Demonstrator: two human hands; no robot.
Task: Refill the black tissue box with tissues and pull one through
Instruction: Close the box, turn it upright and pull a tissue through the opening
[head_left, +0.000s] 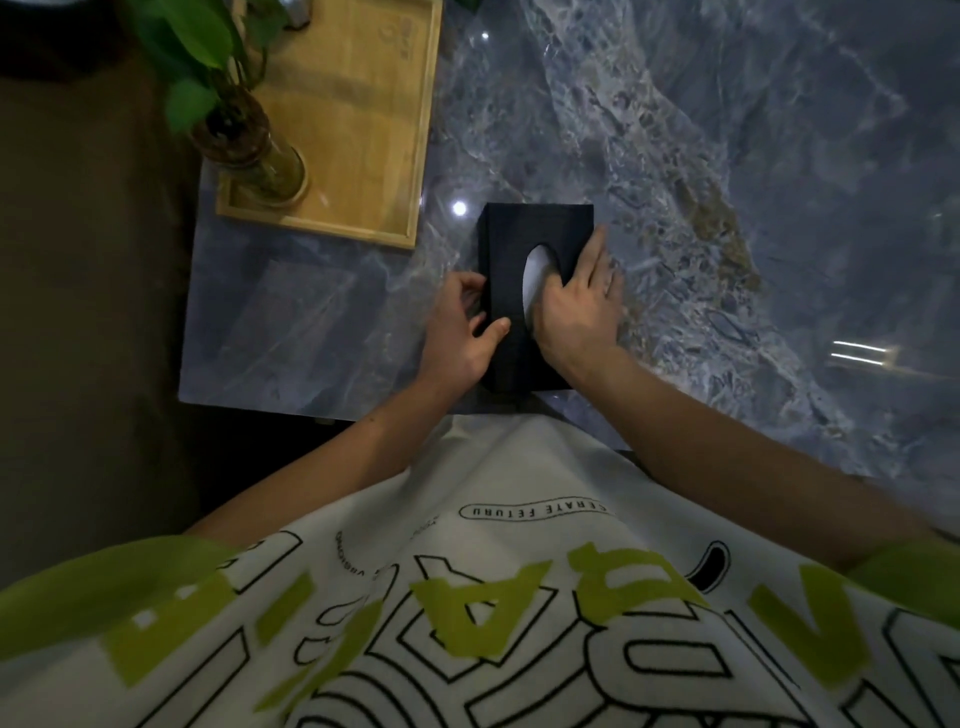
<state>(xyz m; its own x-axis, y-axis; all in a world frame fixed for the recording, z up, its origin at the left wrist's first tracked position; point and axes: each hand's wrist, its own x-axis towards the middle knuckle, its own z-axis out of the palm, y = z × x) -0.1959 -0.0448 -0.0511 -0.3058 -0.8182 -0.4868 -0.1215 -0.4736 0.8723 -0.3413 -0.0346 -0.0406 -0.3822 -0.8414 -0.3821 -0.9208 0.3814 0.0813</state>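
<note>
The black tissue box (514, 234) lies flat on the marble table near its front edge, its oval slot facing up. White tissue (532, 278) shows inside the slot, flat and below the lid. My left hand (462, 327) grips the box's left side, thumb on the top face. My right hand (579, 306) rests over the right half of the box. Its thumb reaches into the slot and the other fingers lie along the right edge. Whether the thumb pinches tissue is hidden.
A wooden tray (363, 119) sits at the back left, holding a glass vase with a green plant (244, 135). The grey-blue marble table (727, 182) stretches right and back. Its front edge runs just below the box, against my white and green shirt.
</note>
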